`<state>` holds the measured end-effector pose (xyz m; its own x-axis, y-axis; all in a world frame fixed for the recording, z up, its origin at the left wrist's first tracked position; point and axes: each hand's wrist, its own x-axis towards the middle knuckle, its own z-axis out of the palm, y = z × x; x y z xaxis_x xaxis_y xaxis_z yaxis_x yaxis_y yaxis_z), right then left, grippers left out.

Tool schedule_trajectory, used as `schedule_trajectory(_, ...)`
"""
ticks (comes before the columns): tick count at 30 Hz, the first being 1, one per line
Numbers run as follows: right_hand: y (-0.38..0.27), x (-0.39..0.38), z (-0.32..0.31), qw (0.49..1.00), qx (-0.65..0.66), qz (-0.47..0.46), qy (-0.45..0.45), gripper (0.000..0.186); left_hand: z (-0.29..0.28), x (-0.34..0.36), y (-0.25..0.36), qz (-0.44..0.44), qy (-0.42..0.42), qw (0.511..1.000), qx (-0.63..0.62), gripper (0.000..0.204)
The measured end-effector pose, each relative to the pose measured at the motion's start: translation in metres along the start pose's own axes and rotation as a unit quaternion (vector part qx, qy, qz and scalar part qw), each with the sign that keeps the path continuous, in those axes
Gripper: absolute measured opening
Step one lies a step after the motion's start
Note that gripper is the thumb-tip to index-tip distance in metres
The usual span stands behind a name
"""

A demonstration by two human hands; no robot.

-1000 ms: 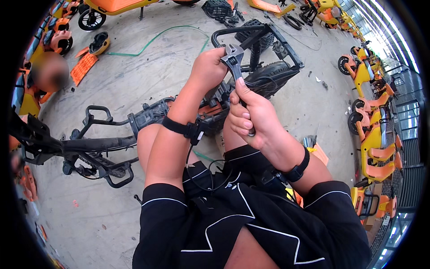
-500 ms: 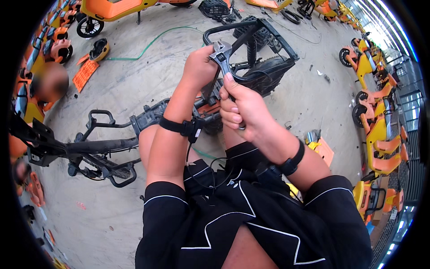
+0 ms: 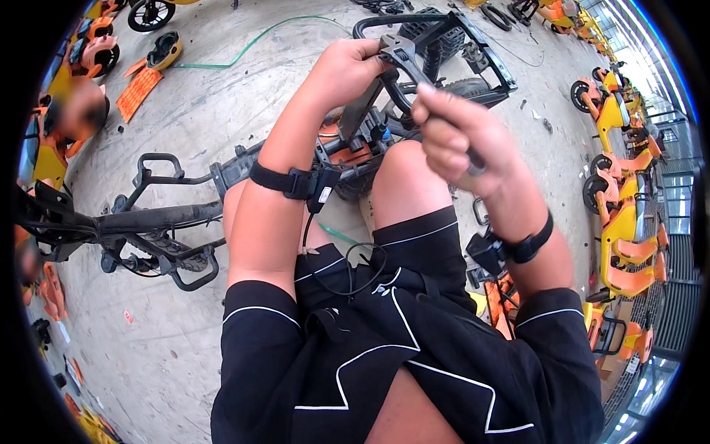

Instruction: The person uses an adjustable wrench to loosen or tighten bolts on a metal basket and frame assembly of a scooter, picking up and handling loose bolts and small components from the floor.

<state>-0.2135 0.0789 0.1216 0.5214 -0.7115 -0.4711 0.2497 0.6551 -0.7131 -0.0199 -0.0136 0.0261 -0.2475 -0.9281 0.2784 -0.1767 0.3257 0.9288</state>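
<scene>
My right hand is closed round the dark handle of a steel adjustable wrench. The wrench's head sits at a bent black tube near the top of the scooter frame, which lies across in front of my knees. My left hand is closed beside the wrench head, fingertips at the tube; what exactly it grips is hidden. Under my left hand are the frame's black and orange parts. A black tyre and black mesh part are partly hidden behind the bars at upper right.
Yellow and orange scooters line both sides. A yellow helmet and orange panels lie at upper left on the concrete floor, with a green strap. Loose tyres lie at the back.
My right hand and the wrench handle have swung out to the right. My left hand and the wrench head are higher in the picture, and more of my knee shows.
</scene>
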Motion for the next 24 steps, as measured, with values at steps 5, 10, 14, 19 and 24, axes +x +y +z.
schedule_trajectory(5, 0.012, -0.007, -0.009, 0.992, -0.104, -0.062, -0.042, 0.031, -0.011, 0.007, 0.000, 0.065, 0.032, 0.983, -0.167, 0.021)
schedule_trajectory(10, 0.005, -0.002, -0.030, 0.983, -0.021, -0.064, -0.172, 0.033, -0.014, -0.008, 0.026, 0.099, 0.056, 0.992, -0.055, 0.026)
schedule_trajectory(14, 0.015, -0.001, -0.013, 0.955, -0.277, -0.098, 0.030, 0.028, -0.020, -0.015, 0.026, 0.122, 0.081, 0.989, 0.023, 0.018)
schedule_trajectory(19, 0.027, 0.009, -0.021, 0.907, -0.367, -0.169, 0.116, 0.026, -0.028, -0.028, 0.041, 0.061, -0.044, 0.991, 0.113, 0.019)
schedule_trajectory(24, 0.037, -0.003, -0.041, 0.931, -0.337, -0.115, 0.075, 0.033, -0.011, -0.046, 0.045, 0.041, -0.199, 0.971, 0.125, 0.027)
